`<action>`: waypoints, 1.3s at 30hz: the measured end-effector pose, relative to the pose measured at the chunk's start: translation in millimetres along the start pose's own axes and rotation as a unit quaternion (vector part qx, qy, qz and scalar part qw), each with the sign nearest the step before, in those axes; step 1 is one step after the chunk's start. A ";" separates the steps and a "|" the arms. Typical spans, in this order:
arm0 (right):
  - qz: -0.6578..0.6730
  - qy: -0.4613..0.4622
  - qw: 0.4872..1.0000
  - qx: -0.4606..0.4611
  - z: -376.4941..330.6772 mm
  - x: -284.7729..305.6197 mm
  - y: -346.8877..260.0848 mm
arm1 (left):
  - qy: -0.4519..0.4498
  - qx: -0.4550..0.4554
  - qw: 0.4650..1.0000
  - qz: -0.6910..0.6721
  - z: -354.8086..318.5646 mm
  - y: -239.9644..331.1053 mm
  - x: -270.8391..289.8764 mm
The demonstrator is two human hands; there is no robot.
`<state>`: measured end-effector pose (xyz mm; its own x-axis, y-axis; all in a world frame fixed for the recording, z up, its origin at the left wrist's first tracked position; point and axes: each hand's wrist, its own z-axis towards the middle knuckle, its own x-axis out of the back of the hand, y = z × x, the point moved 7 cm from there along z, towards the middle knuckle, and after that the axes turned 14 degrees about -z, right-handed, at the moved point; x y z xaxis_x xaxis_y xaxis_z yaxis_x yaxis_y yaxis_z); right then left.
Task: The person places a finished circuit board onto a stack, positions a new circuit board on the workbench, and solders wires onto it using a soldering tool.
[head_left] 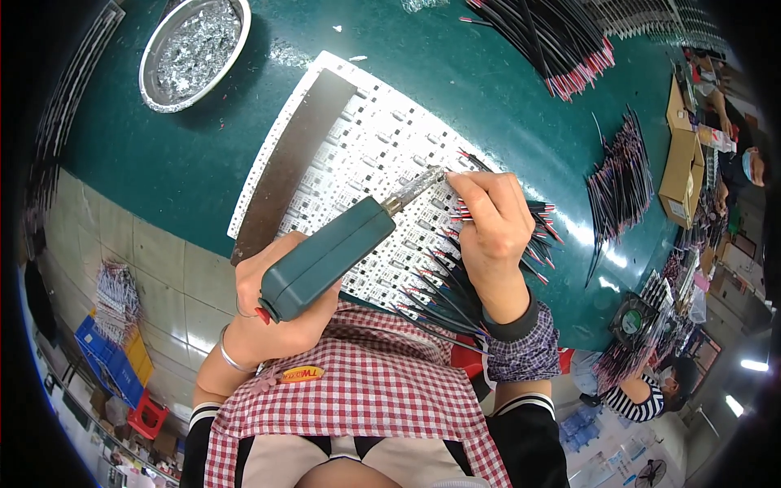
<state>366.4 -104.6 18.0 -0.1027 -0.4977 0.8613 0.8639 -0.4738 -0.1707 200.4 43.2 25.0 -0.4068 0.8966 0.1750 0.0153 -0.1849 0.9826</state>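
A dark green worktable (455,73) fills the view, seen from above, and everything here is placed relative to the white circuit panel (366,154) lying at its middle. That panel is a wide white sheet printed with rows of small board outlines, with a long dark grey strip (293,163) laid along its left edge. Beyond the panel's far left corner sits a round metal bowl (194,50) of shiny silver scraps. Past its far right corner lies a large pile of black wires with red tips (553,45), and a second pile of the same wires (620,180) rests well off to its right. Over the panel's near edge, the left hand (281,305) is wrapped closed around the handle of a teal soldering iron (329,256), whose metal tip slants up and reaches the panel's middle. The right hand (488,224) hovers over the panel's right side, fingers curled, thumb and forefinger pinching one wire end right at the iron's tip. A fan of black and red wires (443,297) spreads under that hand, across the panel's near right corner.
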 end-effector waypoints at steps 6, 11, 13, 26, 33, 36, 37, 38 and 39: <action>0.016 -0.024 0.999 -0.019 -1.1 -0.3 -0.4 | 0.039 0.002 0.999 -0.007 -10.2 -4.0 5.8; -0.001 -0.013 1.000 0.005 -0.6 1.6 1.6 | 0.047 -0.005 0.998 0.050 -19.2 -0.6 11.5; 0.005 0.024 1.000 0.003 -0.7 11.6 3.2 | 0.059 0.005 0.997 0.041 -19.9 -2.8 13.9; 0.008 -0.054 0.998 -0.041 -18.6 1.7 -10.3 | 0.060 -0.011 0.996 0.059 -25.1 -5.3 13.9; -0.016 -0.004 1.000 -0.014 -14.6 4.7 -12.8 | 0.054 -0.003 0.998 0.029 -21.6 -5.3 10.1; -0.020 -0.006 1.000 -0.017 -16.7 2.3 -13.8 | 0.027 -0.030 0.997 0.071 -23.0 -3.8 6.7; -0.020 -0.006 1.000 -0.017 -16.1 3.4 -14.3 | 0.027 -0.030 0.997 0.071 -22.8 -3.8 7.3; -0.011 -0.015 0.999 -0.029 -15.2 4.2 -13.4 | 0.017 -0.044 0.995 0.090 -22.6 -1.7 6.3; -0.001 -0.024 0.999 -0.042 -14.9 4.3 -12.0 | 0.007 -0.058 0.992 0.109 -22.4 0.6 4.9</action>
<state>348.3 -111.8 16.6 -0.0786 -0.4618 0.8835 0.8194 -0.5348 -0.2066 178.0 38.5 25.1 -0.4189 0.8245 0.3805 -0.0006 -0.4193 0.9078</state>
